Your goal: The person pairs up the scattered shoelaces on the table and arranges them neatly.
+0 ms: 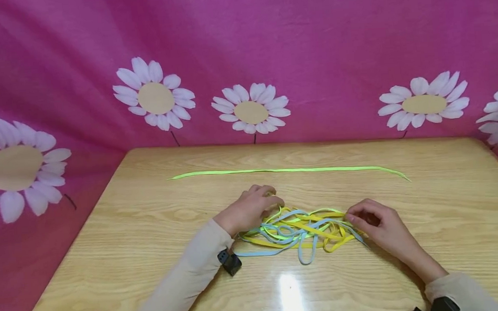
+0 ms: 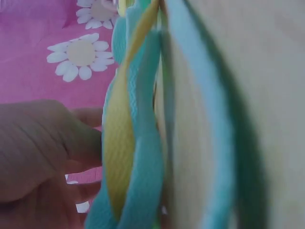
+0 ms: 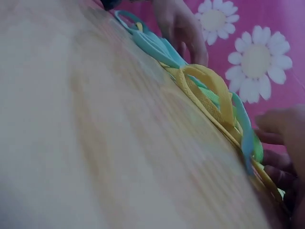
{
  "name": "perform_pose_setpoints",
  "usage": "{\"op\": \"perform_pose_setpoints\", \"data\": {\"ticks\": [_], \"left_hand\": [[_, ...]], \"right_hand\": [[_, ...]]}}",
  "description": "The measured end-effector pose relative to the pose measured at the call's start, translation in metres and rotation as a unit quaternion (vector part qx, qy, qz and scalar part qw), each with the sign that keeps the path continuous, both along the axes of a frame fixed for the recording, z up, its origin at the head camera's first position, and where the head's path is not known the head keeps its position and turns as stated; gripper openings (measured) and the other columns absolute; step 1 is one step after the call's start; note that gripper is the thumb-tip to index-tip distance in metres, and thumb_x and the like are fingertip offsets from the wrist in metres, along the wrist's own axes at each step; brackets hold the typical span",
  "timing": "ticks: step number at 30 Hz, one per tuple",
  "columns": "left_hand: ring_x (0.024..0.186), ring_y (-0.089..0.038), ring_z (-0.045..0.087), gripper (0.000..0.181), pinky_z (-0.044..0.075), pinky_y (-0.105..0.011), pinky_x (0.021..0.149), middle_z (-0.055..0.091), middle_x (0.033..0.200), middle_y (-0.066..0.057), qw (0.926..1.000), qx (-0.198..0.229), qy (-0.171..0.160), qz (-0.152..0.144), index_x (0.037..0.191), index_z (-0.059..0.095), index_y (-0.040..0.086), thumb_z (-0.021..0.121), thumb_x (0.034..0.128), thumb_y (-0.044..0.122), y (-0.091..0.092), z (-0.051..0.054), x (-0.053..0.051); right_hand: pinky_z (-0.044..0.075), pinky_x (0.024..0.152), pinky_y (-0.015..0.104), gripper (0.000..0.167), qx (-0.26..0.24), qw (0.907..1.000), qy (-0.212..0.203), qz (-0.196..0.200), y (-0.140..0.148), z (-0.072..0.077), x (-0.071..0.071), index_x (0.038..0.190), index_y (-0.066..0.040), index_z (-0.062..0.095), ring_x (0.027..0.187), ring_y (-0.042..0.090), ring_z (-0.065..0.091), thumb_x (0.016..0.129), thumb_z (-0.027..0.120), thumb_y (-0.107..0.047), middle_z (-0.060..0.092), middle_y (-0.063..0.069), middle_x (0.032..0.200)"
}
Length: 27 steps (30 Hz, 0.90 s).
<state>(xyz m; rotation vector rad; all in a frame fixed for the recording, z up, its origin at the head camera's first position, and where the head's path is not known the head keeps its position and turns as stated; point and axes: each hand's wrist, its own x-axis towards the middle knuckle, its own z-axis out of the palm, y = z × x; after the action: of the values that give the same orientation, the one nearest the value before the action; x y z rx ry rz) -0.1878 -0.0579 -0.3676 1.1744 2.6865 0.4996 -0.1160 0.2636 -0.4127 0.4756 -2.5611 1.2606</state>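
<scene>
A tangled pile of flat shoelaces [image 1: 298, 228] in yellow, light blue and neon green lies on the wooden table. At its left back edge is my left hand [image 1: 251, 207], fingers spread and slightly bent against the laces. My right hand [image 1: 379, 221] is at the pile's right end, with thumb and forefinger pinching the laces there; which strand is hard to tell. The left wrist view shows yellow and blue laces [image 2: 119, 143] close beside the left hand [image 2: 43, 152]. In the right wrist view, fingers of the right hand [image 3: 288, 138] touch the lace ends.
One neon green shoelace [image 1: 271, 170] lies stretched out sideways behind the pile. The wooden table [image 1: 159, 227] ends at the back and left against a pink cloth [image 1: 310, 37] printed with white daisies. Light glares off the table in front of the pile.
</scene>
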Motion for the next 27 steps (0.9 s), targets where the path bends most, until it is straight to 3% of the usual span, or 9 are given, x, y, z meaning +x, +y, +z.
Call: {"op": "perform_pose_setpoints", "data": {"ticks": [3,7,13,18,21,24,27], "left_hand": [[0.130,-0.034,0.040,0.023,0.036,-0.053,0.102,0.048,0.139,-0.012,1.0000,0.007,-0.007,0.002,0.110,0.066,0.014,0.055,0.0959,0.000,0.001,0.000,0.003],[0.131,-0.035,0.039,0.021,0.038,-0.056,0.098,0.048,0.140,-0.013,0.9999,0.000,-0.012,0.008,0.087,0.059,0.014,0.055,0.0933,-0.005,-0.003,0.001,0.008],[0.134,-0.035,0.036,0.027,0.038,-0.059,0.096,0.044,0.144,-0.014,0.9991,-0.027,-0.034,0.002,0.082,0.056,0.016,0.058,0.0882,-0.011,-0.010,0.006,0.024],[0.140,-0.030,0.028,0.036,0.033,-0.058,0.104,0.036,0.151,-0.009,0.9928,-0.095,-0.071,0.018,0.076,0.053,0.016,0.056,0.0816,-0.020,-0.007,0.016,0.036],[0.142,-0.028,0.026,0.036,0.032,-0.055,0.106,0.032,0.154,-0.006,0.9854,-0.146,-0.085,0.022,0.072,0.051,0.016,0.055,0.0852,-0.017,-0.004,0.025,0.044],[0.139,-0.028,0.032,0.032,0.043,-0.043,0.095,0.031,0.154,-0.005,0.9782,-0.189,-0.086,0.017,0.068,0.052,0.016,0.056,0.0902,-0.007,-0.001,0.033,0.053],[0.128,-0.024,0.040,0.026,0.044,-0.033,0.077,0.031,0.155,-0.004,0.9705,-0.226,-0.082,0.017,0.069,0.058,0.017,0.060,0.0917,0.004,0.002,0.039,0.063]], "right_hand": [[0.037,0.059,0.022,0.022,0.026,0.9984,0.030,0.040,-0.003,-0.001,0.002,0.090,-0.022,0.069,0.069,0.008,0.046,0.080,0.078,-0.004,0.061,-0.006,0.088],[0.037,0.060,0.022,0.030,0.054,0.9954,0.048,0.062,-0.002,-0.002,0.003,0.087,-0.025,0.068,0.071,0.008,0.045,0.071,0.084,-0.006,0.056,-0.008,0.092],[0.041,0.065,0.023,0.029,0.061,0.9937,0.046,0.082,-0.009,-0.003,0.008,0.086,-0.027,0.068,0.079,0.007,0.049,0.073,0.084,-0.007,0.056,-0.008,0.095],[0.033,0.076,0.027,0.034,0.047,0.9929,0.061,0.090,-0.020,-0.004,0.022,0.085,-0.030,0.066,0.086,0.007,0.051,0.074,0.081,-0.001,0.059,-0.012,0.093],[0.029,0.081,0.027,0.036,0.041,0.9925,0.066,0.094,-0.027,-0.005,0.033,0.084,-0.033,0.065,0.088,0.006,0.053,0.074,0.081,-0.003,0.060,-0.015,0.091],[0.027,0.081,0.025,0.036,0.039,0.9921,0.066,0.099,-0.034,-0.006,0.044,0.085,-0.035,0.065,0.088,0.004,0.052,0.074,0.082,-0.005,0.060,-0.017,0.090],[0.026,0.079,0.024,0.036,0.037,0.9913,0.072,0.104,-0.039,-0.007,0.053,0.085,-0.035,0.065,0.086,0.004,0.052,0.073,0.082,-0.006,0.061,-0.018,0.089]]}}
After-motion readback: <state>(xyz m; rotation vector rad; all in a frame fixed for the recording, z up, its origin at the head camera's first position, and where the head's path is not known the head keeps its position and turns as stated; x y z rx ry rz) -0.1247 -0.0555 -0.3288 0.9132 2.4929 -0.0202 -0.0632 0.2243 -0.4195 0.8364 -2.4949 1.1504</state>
